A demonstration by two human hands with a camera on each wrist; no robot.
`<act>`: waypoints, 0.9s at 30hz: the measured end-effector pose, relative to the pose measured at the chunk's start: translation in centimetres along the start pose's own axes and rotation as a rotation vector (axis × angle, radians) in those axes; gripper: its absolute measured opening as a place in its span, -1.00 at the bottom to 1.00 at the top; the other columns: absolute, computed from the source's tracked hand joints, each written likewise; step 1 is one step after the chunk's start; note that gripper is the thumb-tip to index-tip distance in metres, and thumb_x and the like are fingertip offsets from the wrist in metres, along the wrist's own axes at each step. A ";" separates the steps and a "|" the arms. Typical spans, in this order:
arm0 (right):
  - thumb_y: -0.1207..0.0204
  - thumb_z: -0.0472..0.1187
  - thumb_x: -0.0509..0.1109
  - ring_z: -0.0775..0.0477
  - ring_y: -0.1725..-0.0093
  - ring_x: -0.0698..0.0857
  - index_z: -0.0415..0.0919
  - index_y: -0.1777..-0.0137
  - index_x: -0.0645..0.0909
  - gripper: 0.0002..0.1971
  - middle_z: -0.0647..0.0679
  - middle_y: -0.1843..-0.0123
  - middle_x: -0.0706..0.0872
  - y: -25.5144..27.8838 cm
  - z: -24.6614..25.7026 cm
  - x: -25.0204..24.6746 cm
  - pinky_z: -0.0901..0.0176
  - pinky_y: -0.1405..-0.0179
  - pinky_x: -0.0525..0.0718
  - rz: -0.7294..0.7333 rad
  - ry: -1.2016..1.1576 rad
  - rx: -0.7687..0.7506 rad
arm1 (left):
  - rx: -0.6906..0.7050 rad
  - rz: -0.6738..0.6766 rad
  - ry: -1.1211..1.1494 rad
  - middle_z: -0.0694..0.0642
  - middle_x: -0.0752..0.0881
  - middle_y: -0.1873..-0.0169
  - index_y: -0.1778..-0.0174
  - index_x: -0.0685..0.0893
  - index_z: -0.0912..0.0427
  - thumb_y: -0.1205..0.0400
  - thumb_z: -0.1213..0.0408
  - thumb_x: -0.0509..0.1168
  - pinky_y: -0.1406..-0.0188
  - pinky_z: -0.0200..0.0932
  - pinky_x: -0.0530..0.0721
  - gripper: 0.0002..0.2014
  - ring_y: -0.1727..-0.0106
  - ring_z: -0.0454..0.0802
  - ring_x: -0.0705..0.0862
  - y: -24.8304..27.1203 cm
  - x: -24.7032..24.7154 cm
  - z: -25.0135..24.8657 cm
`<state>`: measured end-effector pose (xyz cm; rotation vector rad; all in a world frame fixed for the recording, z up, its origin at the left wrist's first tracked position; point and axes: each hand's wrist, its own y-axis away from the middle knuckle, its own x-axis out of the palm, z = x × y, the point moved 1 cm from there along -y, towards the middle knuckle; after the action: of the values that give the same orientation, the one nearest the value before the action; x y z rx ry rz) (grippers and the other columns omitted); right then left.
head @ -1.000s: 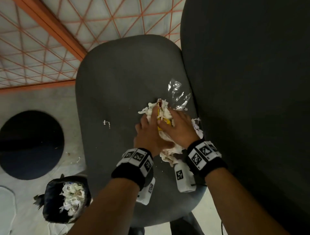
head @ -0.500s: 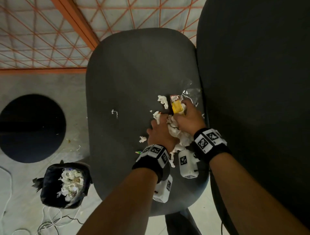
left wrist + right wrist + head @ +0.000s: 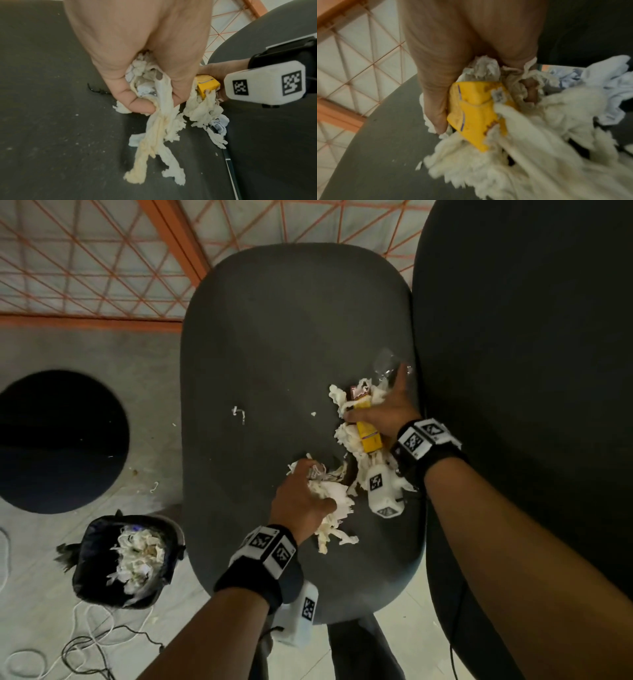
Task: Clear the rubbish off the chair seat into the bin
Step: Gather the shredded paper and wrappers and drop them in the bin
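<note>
On the dark grey chair seat [image 3: 274,337] lies a heap of torn white tissue [image 3: 346,440] with a yellow carton [image 3: 368,436] in it. My left hand [image 3: 305,491] grips a wad of tissue [image 3: 159,108] near the seat's front right; strips hang from the fist. My right hand [image 3: 383,409] grips the yellow carton [image 3: 476,115] and tissue beside the backrest. Clear plastic film [image 3: 387,364] lies just beyond its fingers. A small scrap [image 3: 238,412] sits mid-seat. The black-lined bin [image 3: 99,549], holding white tissue, stands on the floor at the lower left.
The dark chair backrest [image 3: 531,371] rises close on the right. A round black mat [image 3: 58,440] lies on the floor to the left, an orange grid barrier [image 3: 85,261] behind. Cables [image 3: 85,642] trail on the floor near the bin.
My hands have drawn apart: the left pulled a wad of tissue toward the seat's front, the right stayed by the backrest holding the yellow carton. The head view shifted.
</note>
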<state>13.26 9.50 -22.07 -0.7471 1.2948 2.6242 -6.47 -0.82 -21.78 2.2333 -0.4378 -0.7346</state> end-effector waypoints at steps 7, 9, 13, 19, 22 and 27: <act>0.00 -0.05 0.74 -0.18 -0.61 0.36 0.06 -0.70 -0.25 0.43 -0.09 -0.69 0.23 -1.0 1.1 -0.9 -0.07 -0.57 0.41 -0.050 0.084 0.033 | -0.007 0.049 -0.046 0.11 0.73 -0.10 -0.30 0.47 -0.15 -0.28 0.20 0.49 -0.13 0.08 0.69 -0.35 0.03 0.14 0.69 -0.5 -0.2 -1.0; -0.06 -0.10 0.73 -0.20 -0.58 0.40 0.02 -0.69 -0.19 0.35 -0.11 -0.64 0.31 -1.1 1.0 -0.9 -0.07 -0.56 0.42 -0.066 0.037 0.038 | 0.000 0.046 -0.047 0.09 0.73 -0.08 -0.26 0.48 -0.17 -0.28 0.22 0.49 -0.11 0.08 0.70 -0.38 0.09 0.11 0.68 -0.5 -0.2 -0.7; -0.14 -0.09 0.73 -0.23 -0.58 0.40 -0.04 -0.66 -0.10 0.25 -0.15 -0.64 0.33 -1.5 0.9 -1.6 0.00 -0.51 0.44 -0.082 0.030 0.050 | 0.012 0.063 -0.060 0.06 0.71 -0.01 -0.24 0.48 -0.17 -0.33 0.26 0.50 -0.08 0.06 0.71 -0.41 0.20 0.06 0.62 -0.6 -0.3 -0.3; -0.20 -0.05 0.71 -0.24 -0.50 0.47 -0.03 -0.62 -0.03 0.14 -0.15 -0.58 0.39 -1.5 1.3 -2.9 0.04 -0.30 0.47 -0.050 0.048 0.092 | 0.024 0.056 -0.070 0.00 0.69 -0.02 -0.26 0.49 -0.15 -0.35 0.27 0.51 -0.06 -0.01 0.68 -0.42 0.16 0.05 0.64 -0.8 -0.5 -0.3; -0.16 0.01 0.72 -0.24 -0.46 0.50 -0.05 -0.58 0.02 0.12 -0.15 -0.54 0.42 -1.7 1.6 -3.0 0.02 -0.24 0.50 -0.039 0.096 0.121 | 0.019 0.064 -0.066 0.00 0.67 0.08 -0.23 0.48 -0.16 -0.34 0.28 0.51 -0.01 0.00 0.70 -0.42 0.26 0.01 0.61 -0.8 -0.5 -0.3; -0.13 0.06 0.72 -0.20 -0.43 0.54 -0.09 -0.56 0.10 0.10 -0.10 -0.51 0.46 -1.6 2.0 -3.0 0.02 -0.16 0.54 -0.019 0.122 0.145 | 0.001 0.070 -0.071 0.03 0.70 -0.13 -0.31 0.48 -0.12 -0.34 0.26 0.53 -0.17 0.05 0.70 -0.37 -0.06 0.11 0.70 -0.9 -0.5 -0.5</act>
<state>15.60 12.34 -20.76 -0.9029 1.4834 2.4710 -6.48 0.32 -21.95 2.1868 -0.5486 -0.7784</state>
